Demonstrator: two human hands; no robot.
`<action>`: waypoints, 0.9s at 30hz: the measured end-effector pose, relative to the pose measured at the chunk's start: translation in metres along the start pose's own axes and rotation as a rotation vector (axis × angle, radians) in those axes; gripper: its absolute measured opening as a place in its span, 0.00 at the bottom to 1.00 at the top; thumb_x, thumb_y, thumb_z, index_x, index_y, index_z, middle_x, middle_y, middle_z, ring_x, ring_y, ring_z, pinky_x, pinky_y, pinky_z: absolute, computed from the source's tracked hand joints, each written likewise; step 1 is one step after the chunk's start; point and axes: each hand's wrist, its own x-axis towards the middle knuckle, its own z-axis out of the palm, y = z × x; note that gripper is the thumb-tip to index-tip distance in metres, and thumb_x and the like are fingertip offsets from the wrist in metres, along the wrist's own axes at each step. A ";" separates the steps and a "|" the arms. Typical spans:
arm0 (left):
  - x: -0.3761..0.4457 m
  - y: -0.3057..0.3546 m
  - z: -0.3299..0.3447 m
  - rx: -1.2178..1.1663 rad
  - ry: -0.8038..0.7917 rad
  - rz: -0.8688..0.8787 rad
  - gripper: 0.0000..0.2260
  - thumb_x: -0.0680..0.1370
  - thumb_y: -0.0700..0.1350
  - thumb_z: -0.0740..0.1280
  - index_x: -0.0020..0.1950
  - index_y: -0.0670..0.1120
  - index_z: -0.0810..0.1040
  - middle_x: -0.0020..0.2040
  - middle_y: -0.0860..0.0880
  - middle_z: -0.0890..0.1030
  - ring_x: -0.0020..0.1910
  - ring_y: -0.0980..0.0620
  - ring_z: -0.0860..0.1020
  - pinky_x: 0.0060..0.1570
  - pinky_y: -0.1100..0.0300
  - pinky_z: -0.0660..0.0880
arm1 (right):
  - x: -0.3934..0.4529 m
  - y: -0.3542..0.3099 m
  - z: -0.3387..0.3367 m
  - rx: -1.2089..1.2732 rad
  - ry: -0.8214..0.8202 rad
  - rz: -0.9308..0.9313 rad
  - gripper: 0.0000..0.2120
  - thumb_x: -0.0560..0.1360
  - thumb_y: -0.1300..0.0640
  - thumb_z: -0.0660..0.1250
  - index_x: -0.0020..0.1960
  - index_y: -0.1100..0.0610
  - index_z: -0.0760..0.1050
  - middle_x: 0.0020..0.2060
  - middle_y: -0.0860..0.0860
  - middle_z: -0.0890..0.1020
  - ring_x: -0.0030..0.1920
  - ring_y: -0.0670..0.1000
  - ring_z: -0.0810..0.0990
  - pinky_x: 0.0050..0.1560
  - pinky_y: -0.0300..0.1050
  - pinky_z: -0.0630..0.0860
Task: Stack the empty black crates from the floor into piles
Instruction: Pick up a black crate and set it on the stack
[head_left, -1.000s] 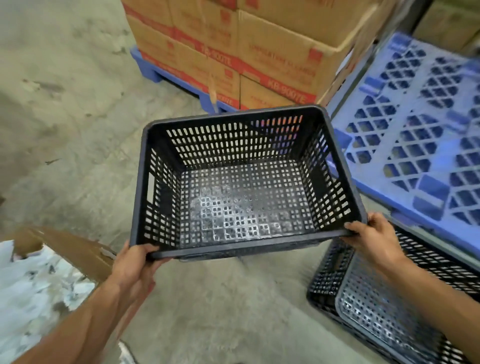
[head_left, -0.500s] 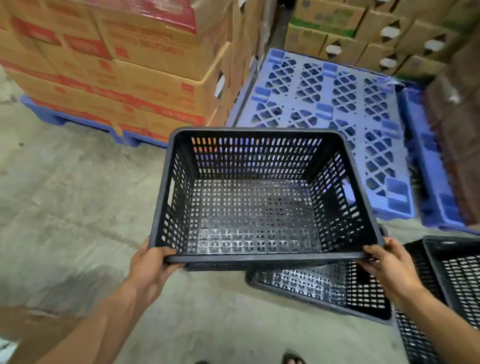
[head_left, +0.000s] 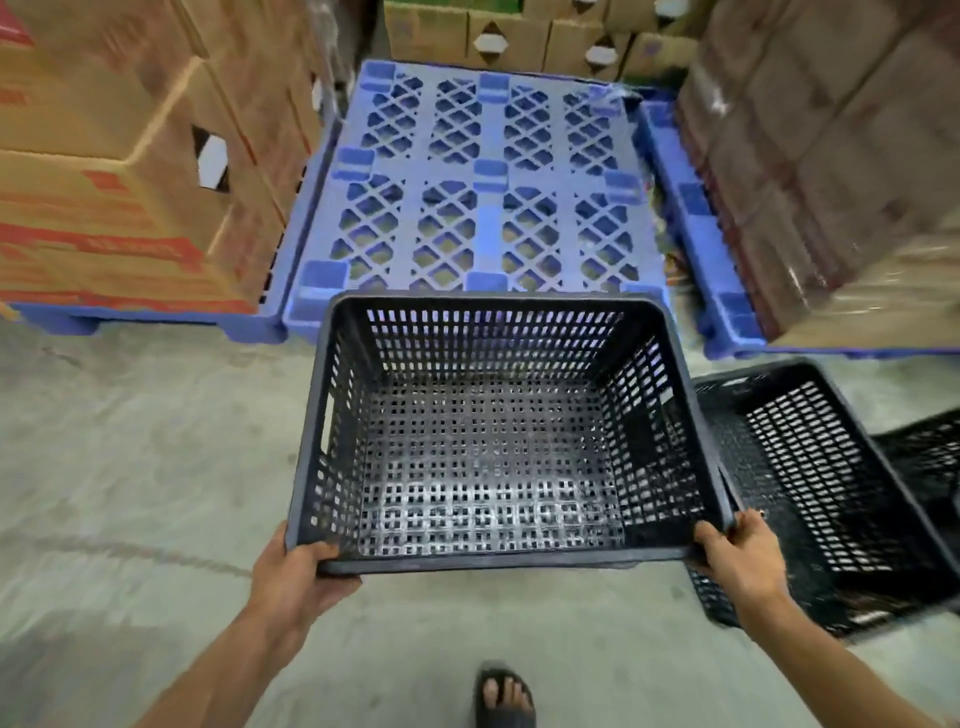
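An empty black perforated crate (head_left: 493, 447) hangs in the air in front of me, open side up. My left hand (head_left: 293, 574) grips its near left corner and my right hand (head_left: 740, 558) grips its near right corner. To the right, on the concrete floor, sits a second black crate (head_left: 821, 478), partly hidden behind the held one. A slice of a third black crate (head_left: 930, 457) shows at the right edge.
A bare blue plastic pallet (head_left: 488, 176) lies just beyond the held crate. Stacked cardboard boxes (head_left: 119, 171) stand on a pallet at the left, wrapped boxes (head_left: 831, 156) at the right. My sandalled foot (head_left: 504, 696) is on the floor (head_left: 130, 467) below.
My view has swung to the right, with the crate carried along in both hands. The blue pallet now sits straight ahead, and the floor crate has shifted to the right of the held one.
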 end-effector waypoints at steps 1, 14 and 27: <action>-0.003 -0.003 0.003 0.052 0.010 -0.009 0.19 0.76 0.31 0.61 0.64 0.47 0.72 0.56 0.38 0.80 0.49 0.34 0.81 0.50 0.44 0.78 | 0.004 0.001 -0.005 -0.077 0.011 -0.037 0.09 0.74 0.60 0.70 0.47 0.59 0.69 0.46 0.64 0.81 0.40 0.59 0.81 0.40 0.56 0.81; 0.000 0.009 0.018 0.428 0.153 0.098 0.17 0.78 0.33 0.60 0.63 0.49 0.71 0.57 0.40 0.79 0.50 0.36 0.80 0.48 0.43 0.78 | 0.030 0.001 -0.021 -0.497 -0.256 -0.142 0.12 0.75 0.57 0.66 0.55 0.57 0.65 0.40 0.55 0.80 0.31 0.52 0.78 0.24 0.41 0.70; 0.014 -0.006 0.015 0.587 0.292 0.317 0.15 0.76 0.34 0.61 0.58 0.51 0.73 0.52 0.42 0.78 0.47 0.37 0.78 0.46 0.44 0.79 | 0.046 0.005 -0.016 -0.358 -0.391 -0.090 0.09 0.76 0.59 0.63 0.49 0.53 0.63 0.39 0.54 0.78 0.31 0.54 0.79 0.20 0.40 0.73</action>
